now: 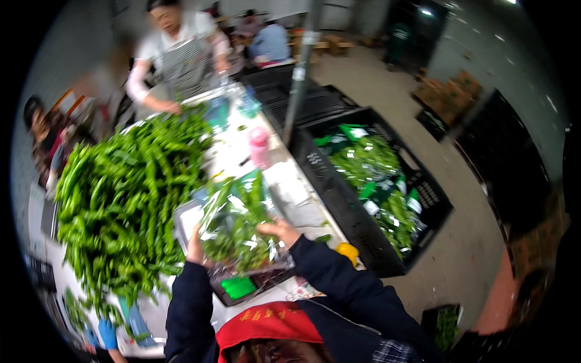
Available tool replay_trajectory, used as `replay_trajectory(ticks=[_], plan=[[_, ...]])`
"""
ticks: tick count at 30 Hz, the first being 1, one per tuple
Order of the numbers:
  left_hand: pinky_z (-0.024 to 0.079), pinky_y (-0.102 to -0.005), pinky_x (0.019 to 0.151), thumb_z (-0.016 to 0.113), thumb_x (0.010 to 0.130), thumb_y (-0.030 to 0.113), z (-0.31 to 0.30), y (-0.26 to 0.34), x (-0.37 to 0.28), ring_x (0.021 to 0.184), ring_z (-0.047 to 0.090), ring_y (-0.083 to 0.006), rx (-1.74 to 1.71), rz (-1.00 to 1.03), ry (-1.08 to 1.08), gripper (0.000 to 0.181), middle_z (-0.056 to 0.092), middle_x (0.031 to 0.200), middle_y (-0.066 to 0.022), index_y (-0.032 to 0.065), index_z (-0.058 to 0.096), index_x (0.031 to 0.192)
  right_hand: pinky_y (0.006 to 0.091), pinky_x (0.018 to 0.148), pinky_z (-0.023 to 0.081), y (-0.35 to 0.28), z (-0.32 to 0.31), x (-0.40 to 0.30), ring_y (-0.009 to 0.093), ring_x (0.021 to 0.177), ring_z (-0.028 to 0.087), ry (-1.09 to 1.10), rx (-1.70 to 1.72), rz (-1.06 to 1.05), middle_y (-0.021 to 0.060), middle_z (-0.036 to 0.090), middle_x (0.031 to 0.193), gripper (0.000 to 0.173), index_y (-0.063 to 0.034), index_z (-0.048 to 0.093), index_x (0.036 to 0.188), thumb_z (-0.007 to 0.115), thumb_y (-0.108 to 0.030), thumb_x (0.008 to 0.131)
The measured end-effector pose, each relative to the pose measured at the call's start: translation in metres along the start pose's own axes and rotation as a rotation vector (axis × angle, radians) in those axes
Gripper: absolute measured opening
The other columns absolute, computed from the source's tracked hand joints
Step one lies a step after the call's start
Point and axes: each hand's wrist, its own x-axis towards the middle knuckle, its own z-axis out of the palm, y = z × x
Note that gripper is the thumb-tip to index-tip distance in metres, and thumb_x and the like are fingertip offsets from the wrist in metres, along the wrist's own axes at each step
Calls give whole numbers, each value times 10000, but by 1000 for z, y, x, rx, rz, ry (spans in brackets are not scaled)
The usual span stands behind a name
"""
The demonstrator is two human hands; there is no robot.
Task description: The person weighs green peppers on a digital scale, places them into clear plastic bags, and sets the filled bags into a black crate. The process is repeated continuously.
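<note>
Between my two hands is a clear plastic bag of green peppers (240, 222). My left hand (196, 247) grips its left side, and my right hand (280, 230) holds its right side with the thumb on the film. Under the bag is a weighing scale with a lit green display (238, 287); whether the bag rests on it, I cannot tell. A large heap of long green peppers (131, 195) lies on the white table to the left. A pink bottle (258, 147) stands beyond the bag.
A black plastic crate (426, 204) with bagged green peppers stands right of the table, near a metal pole (299, 72). A yellow object (347, 252) lies at the table edge. A co-worker in a striped apron (184, 68) reaches into the heap; blue-gloved hands (108, 333) are at lower left.
</note>
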Motion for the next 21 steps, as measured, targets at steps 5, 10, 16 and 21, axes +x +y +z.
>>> replay_trajectory(ticks=[5, 10, 16, 21], plan=[[521, -388, 892, 417, 1014, 368, -10, 4, -16, 1030, 627, -234, 505, 229, 90, 456, 622, 1195, -99, 68, 506, 1347, 281, 906, 476, -30, 20, -65, 156, 981, 635, -151, 320, -78, 94, 664, 1058, 450, 42, 517, 1253, 664, -79, 846], [557, -346, 789, 491, 995, 363, 81, -30, -8, 880, 666, -206, 278, 56, 135, 395, 680, 1020, -103, 10, 587, 1146, 283, 822, 492, -97, -23, -145, 153, 893, 624, 81, 90, -231, 73, 664, 1000, 480, 39, 570, 1208, 698, -202, 814], [590, -334, 676, 525, 979, 321, 72, -43, -25, 738, 686, -249, 292, -157, 47, 352, 680, 851, -159, -5, 585, 1096, 301, 940, 464, -211, -93, -241, 195, 1039, 594, 656, -462, -706, 164, 590, 1195, 663, 74, 432, 1351, 701, -106, 772], [578, -326, 654, 513, 983, 289, 70, -59, -34, 731, 678, -237, 309, -178, 108, 304, 675, 827, -135, 5, 588, 1062, 376, 956, 462, -239, -140, -260, 350, 1166, 555, 1182, -1476, -650, 210, 541, 1304, 722, -24, 385, 1418, 638, -43, 742]])
